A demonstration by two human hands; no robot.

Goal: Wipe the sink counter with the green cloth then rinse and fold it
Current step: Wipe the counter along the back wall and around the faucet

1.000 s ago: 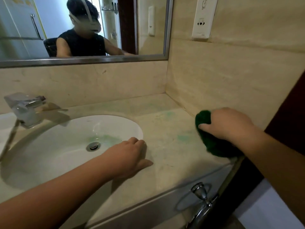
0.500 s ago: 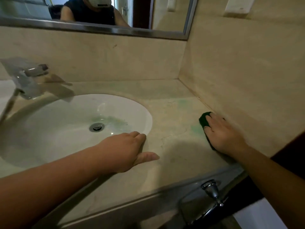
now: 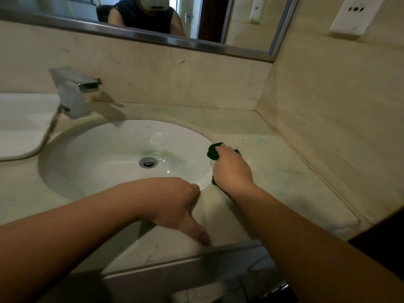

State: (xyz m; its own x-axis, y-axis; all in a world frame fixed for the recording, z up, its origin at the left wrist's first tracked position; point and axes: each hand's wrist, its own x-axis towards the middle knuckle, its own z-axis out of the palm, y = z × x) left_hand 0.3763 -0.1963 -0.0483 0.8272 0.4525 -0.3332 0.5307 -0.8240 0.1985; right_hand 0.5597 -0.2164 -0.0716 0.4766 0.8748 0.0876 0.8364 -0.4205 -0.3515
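The green cloth (image 3: 213,151) is bunched under my right hand (image 3: 231,169), which grips it and presses it on the beige sink counter (image 3: 284,171) right at the basin's right rim. Most of the cloth is hidden by the hand. My left hand (image 3: 175,204) rests on the counter's front strip beside the white basin (image 3: 105,167), fingers hooked over the basin's rim and thumb stretched toward the front edge. Faint green smears mark the counter and the basin floor near the drain (image 3: 148,162).
A square chrome faucet (image 3: 73,92) stands at the back left of the basin. A mirror (image 3: 153,20) runs above the backsplash and shows a person. The side wall (image 3: 338,106) bounds the counter on the right, with a white socket plate (image 3: 348,16).
My right hand has slid the green cloth leftward from the wall side of the counter to the basin's rim. My left hand stays by the basin. The view has tilted down.
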